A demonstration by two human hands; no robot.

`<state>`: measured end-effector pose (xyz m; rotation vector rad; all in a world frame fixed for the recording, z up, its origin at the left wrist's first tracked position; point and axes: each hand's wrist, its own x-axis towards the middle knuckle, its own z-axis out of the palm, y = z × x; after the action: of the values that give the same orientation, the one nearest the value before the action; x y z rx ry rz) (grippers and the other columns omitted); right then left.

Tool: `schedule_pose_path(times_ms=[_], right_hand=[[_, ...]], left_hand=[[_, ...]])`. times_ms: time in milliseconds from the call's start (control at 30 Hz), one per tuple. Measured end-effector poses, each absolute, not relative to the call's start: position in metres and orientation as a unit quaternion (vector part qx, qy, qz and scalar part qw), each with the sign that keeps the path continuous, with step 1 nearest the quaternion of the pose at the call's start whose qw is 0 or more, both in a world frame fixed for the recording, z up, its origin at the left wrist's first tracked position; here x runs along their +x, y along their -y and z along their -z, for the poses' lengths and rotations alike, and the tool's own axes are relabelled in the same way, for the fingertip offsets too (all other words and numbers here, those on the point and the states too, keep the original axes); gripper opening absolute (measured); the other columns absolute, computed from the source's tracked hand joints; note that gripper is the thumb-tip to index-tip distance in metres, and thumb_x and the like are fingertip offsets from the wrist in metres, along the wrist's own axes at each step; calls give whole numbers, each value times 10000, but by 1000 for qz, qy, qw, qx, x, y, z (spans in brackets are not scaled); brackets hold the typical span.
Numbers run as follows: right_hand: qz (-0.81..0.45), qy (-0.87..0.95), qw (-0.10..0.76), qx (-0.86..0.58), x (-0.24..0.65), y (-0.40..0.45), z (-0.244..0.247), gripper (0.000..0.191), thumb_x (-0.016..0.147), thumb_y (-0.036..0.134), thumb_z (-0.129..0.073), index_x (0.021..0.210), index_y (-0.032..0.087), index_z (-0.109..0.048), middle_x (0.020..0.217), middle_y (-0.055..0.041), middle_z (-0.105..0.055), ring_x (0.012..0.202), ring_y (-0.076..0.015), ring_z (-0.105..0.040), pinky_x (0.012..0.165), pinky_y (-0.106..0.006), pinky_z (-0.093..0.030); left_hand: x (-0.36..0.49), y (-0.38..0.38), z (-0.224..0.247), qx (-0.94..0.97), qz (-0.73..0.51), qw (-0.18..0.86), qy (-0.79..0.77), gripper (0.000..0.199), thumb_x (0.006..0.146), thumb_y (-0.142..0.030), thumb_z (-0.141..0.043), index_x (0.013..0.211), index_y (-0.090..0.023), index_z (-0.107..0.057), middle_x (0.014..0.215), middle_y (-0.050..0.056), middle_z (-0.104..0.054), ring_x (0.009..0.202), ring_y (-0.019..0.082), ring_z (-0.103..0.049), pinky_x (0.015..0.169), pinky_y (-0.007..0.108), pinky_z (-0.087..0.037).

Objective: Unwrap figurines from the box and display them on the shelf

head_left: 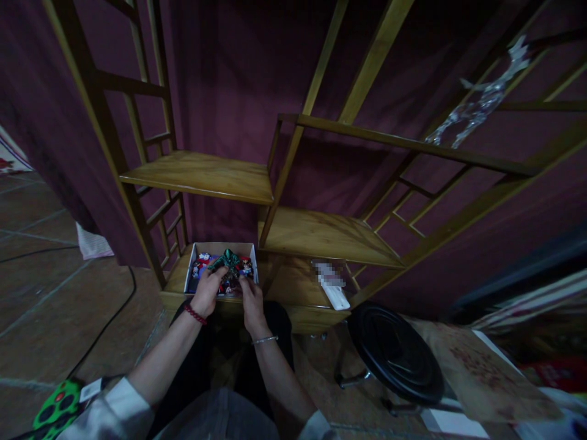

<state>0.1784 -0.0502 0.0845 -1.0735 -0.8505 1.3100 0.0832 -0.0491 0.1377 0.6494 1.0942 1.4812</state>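
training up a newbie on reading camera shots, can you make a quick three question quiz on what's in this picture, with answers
1. True or false: the left hand and the right hand are both at the open box of figurines.
2. Multiple choice: the red bracelet is on the wrist of which hand?
A) right hand
B) left hand
C) neither hand
3. Fill in the blank: the seat of the round stool beside the wooden shelving unit is ____ in colour.

Key: 1 true; 2 B; 3 black
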Motion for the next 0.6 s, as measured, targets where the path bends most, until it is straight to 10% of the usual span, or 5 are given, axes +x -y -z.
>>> schedule_pose_path(times_ms=[600], right_hand=[[-549, 384, 602, -435, 198, 52, -113, 361, 693, 462, -560, 882, 168, -649, 799, -18, -666, 745, -149, -585, 705, -252, -438]], left_hand=[[87, 61, -150, 389, -575, 555, -458, 344, 622, -258, -605, 947, -143, -603, 893, 44, -656, 891, 183, -566, 839, 306, -385]])
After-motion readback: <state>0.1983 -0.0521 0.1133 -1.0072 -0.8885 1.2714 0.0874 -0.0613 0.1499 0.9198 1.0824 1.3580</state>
